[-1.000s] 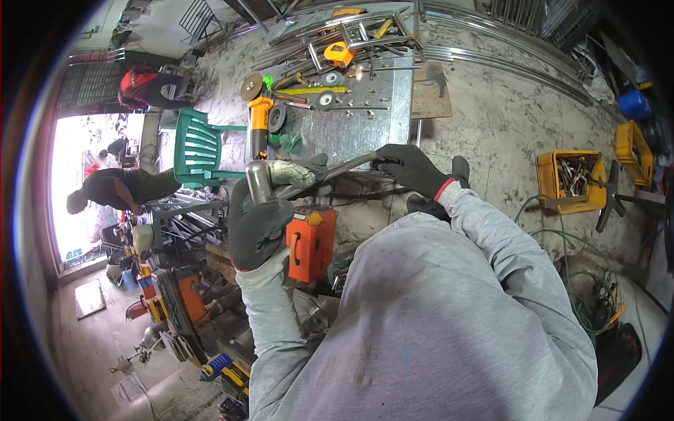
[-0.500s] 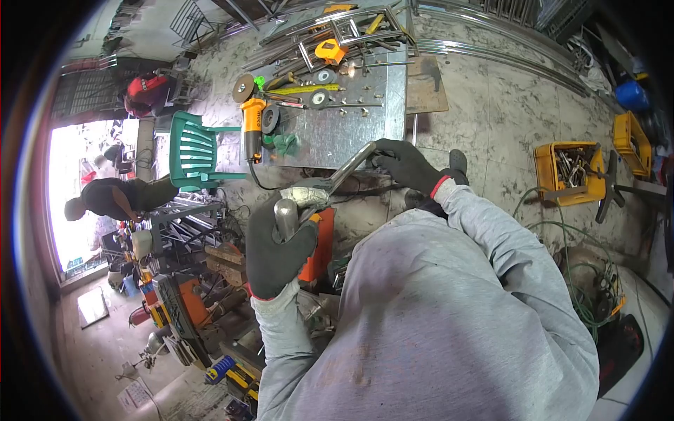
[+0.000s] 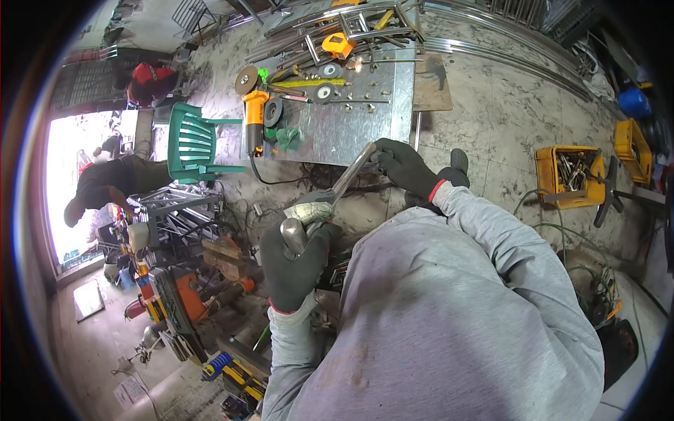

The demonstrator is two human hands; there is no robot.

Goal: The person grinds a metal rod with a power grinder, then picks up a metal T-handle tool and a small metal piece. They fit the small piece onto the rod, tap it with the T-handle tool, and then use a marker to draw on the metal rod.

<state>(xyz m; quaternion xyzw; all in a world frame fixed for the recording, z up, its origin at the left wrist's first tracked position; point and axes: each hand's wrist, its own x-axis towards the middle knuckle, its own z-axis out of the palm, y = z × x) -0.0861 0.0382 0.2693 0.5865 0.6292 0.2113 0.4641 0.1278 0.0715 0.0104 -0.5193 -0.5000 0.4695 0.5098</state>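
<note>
- Holding metal bar (image 3: 351, 173) between both hands, slanted, over the floor just short of the metal-topped table (image 3: 344, 137).
- Left hand (image 3: 293, 270), dark glove: thumb and fingers curled around domed metal piece (image 3: 293, 235), rounded end showing. Can't tell if one part with the bar; join hidden.
- Whitish patch (image 3: 309, 211) at left hand's fingers, by the bar's near end. Can't tell if glove or wrap.
- Right hand (image 3: 407, 168), dark glove: fingers bent, pinching the bar's far end.
- Ahead of left hand, on the table: angle grinder (image 3: 254, 119) with disc fitted, cord running off the edge; green cloth (image 3: 286, 137) and loose grinding disc (image 3: 272, 111) just beside.
- Further ahead of both hands: white-centered disc (image 3: 324, 92), small metal bits, yellow strip (image 3: 316, 83), yellow-orange tape measure (image 3: 337, 45) among metal frames and rods.
- Left of left hand, further ahead: green plastic chair (image 3: 193, 144). Beyond it, bent-over person in dark top (image 3: 105, 186).
- Well right of right hand: yellow crate (image 3: 547, 175) with metal parts inside.
</note>
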